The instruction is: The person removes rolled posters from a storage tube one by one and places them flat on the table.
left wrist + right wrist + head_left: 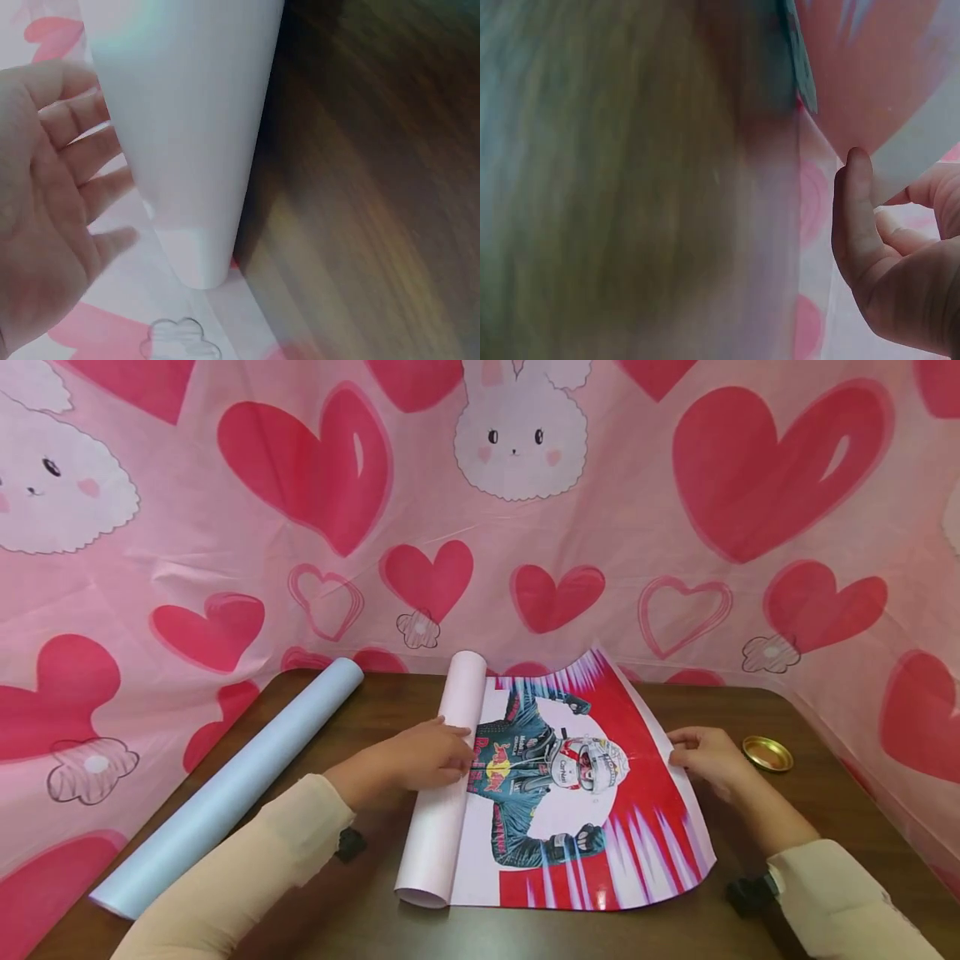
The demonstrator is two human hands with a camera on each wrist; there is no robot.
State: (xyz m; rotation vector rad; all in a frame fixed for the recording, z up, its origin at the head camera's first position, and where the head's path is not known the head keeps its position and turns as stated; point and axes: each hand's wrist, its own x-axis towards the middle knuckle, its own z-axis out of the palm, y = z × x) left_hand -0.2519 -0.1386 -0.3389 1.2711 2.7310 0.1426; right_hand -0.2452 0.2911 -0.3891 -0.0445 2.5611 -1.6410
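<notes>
A partly unrolled poster (652, 718) lies across the middle of the table, showing a racing driver in a helmet and dark suit on red and white. Its left part is still a white roll (431, 843), which fills much of the left wrist view. My left hand (435, 755) rests over this roll, fingers loosely extended against its side. At the opposite edge my right hand (705, 756) pinches the poster's white border between thumb and fingers. The right wrist view shows the thumb (859, 195) on that border, with the sheet's edge lifted and curving.
A long pale blue roll (240, 785) lies slanted along the table's left side. Beyond the right hand sits a shallow round gold lid (767, 753). Pink cloth (480, 527) with hearts and rabbits hangs behind the brown wooden table (337, 902).
</notes>
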